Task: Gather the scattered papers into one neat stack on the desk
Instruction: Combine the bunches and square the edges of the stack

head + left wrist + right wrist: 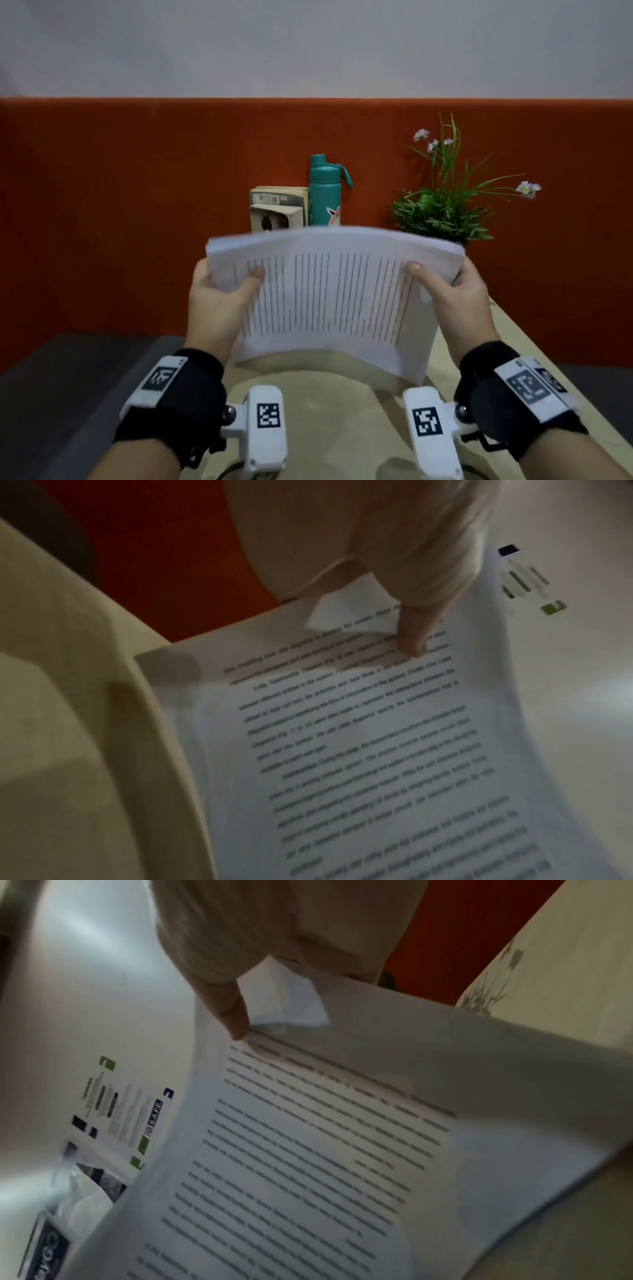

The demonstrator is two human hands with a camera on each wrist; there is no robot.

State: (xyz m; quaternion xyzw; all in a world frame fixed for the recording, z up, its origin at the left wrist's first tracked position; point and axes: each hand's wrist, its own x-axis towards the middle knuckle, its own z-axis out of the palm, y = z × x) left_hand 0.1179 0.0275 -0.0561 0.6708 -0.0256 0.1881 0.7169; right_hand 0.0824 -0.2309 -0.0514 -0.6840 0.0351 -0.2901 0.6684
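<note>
1. The table, of light wood grain, is seen beneath the lifted papers; an orange partition stands behind it.
2. The stack of papers is held above the table, clear of its surface, between both hands. Its long axis runs left to right across the person; the sheets are bowed, and the printed face is turned towards the person. The text lines run from the near edge to the far edge. The print is too blurred to be read.
3. A potted plant, a teal bottle and a book are placed at the partition, behind the papers.
4. The left hand grips the left short edge: thumb on the printed face, fingers curled behind.
5. The right hand grips the right short edge likewise.
6. In the right wrist view, "S.A.F.E" is legible on a white label.
</note>
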